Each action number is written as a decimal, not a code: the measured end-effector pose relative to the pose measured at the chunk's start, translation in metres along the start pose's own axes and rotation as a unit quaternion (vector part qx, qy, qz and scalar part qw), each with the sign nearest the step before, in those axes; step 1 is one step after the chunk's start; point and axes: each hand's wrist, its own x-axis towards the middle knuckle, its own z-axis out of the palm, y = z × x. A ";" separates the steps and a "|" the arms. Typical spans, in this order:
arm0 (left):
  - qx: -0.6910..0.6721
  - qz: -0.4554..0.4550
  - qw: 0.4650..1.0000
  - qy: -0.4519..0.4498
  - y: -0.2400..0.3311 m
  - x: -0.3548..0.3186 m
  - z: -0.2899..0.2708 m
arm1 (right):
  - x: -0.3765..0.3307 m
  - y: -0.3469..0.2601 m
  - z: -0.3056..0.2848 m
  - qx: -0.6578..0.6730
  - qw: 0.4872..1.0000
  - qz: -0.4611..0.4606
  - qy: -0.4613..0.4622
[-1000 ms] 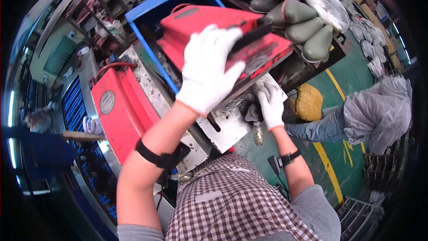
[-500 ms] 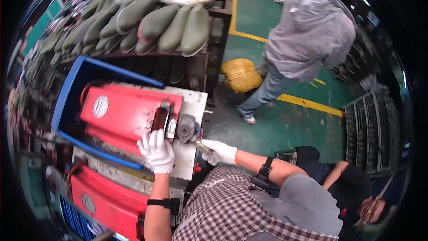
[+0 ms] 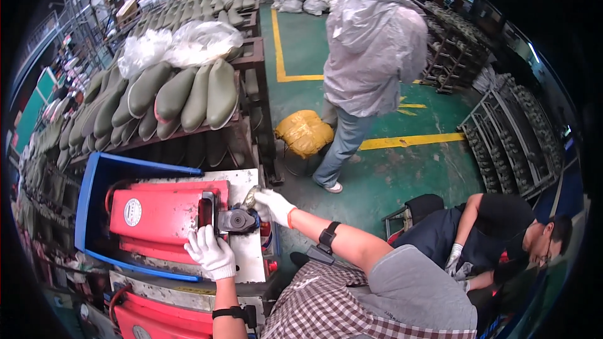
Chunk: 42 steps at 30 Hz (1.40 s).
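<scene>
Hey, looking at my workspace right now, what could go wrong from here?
Your left hand is close to the dark grey fitting, so its fingers might get pinched if that moves while your right hand is at the short lever. The green boots piled at the rack's edge could slide off. The yellow bundle beside the standing person might trip them.
</scene>
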 end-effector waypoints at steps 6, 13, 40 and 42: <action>-0.019 -0.004 1.000 -0.018 0.000 -0.001 -0.002 | -0.071 0.062 -0.114 -0.171 0.981 0.040 0.082; -0.002 0.007 0.999 -0.050 -0.008 -0.003 0.004 | -0.218 0.186 -0.332 -0.258 0.884 0.075 0.383; 0.093 -0.290 0.949 -0.085 0.015 -0.197 -0.324 | -0.185 0.160 0.110 -0.537 0.639 -0.015 -0.551; 0.072 -0.311 0.938 -0.133 0.021 -0.190 -0.330 | -0.199 0.185 0.131 -0.593 0.571 -0.063 -0.564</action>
